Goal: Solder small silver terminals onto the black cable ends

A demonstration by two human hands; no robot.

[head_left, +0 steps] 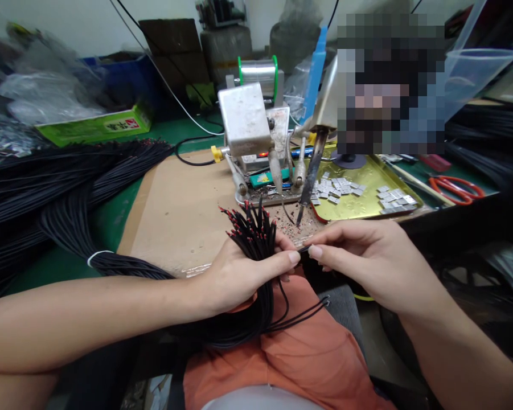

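Note:
A bundle of black cables [256, 242] with red-tipped wire ends stands upright in my left hand [247, 270], the fingers wrapped round it. Between my left thumb and fingers a single dark cable end also shows. My right hand [358, 256] pinches this same short piece of black cable [306, 249] between thumb and forefinger, close to the left thumb tip. Below the hands the bundle curves over my orange clothing [299, 364], and a few loose cables stick out to the right. Just beyond the hands, a soldering iron [311, 176] points down at the cardboard.
A metal soldering stand [245, 119] with a solder spool [258, 77] stands on the cardboard [175, 210]. To its right are a yellow tray [358, 208] with small metal connectors and red scissors [456, 191]. More black cables [68, 193] lie left. Someone sits across, blurred out.

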